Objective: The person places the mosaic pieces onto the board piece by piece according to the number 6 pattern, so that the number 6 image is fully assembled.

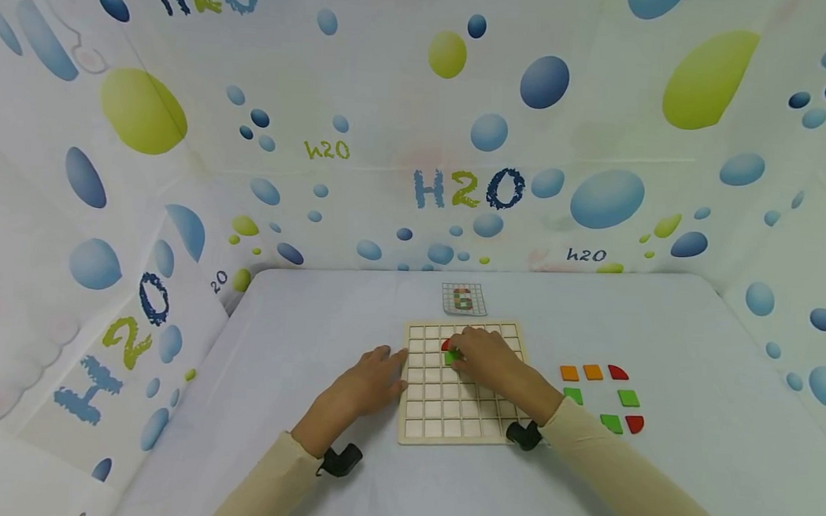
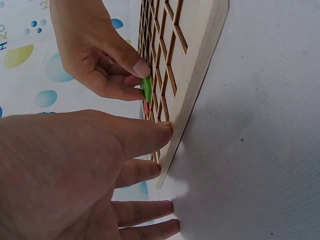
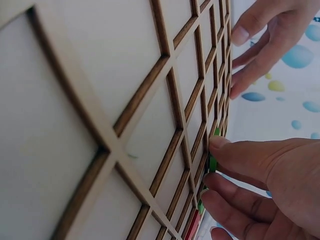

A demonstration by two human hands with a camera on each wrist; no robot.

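The green tile sits in the right hand (image 1: 485, 357), pinched between thumb and fingertips, just over the upper part of the gridded board (image 1: 444, 440), left of its middle. That hand reaches in from the tile's right side and is plainly the nearer; the left hand (image 1: 370, 382) lies off to the tile's left and a little closer to the person, holding nothing, its thumb and a finger touching the board's left edge.

What seems to matter is how the held green tile (image 2: 146, 90) meets the grid: it shows nearly edge-on, and I can't make out a long axis or whether its lower edge touches a cell. A red piece (image 1: 446, 344) lies just beyond it on the board, and past the fingertips another bit of green (image 3: 201, 207) shows beside that red. I'd judge that squaring the tile to the strips takes only a slight turn of the right fingers
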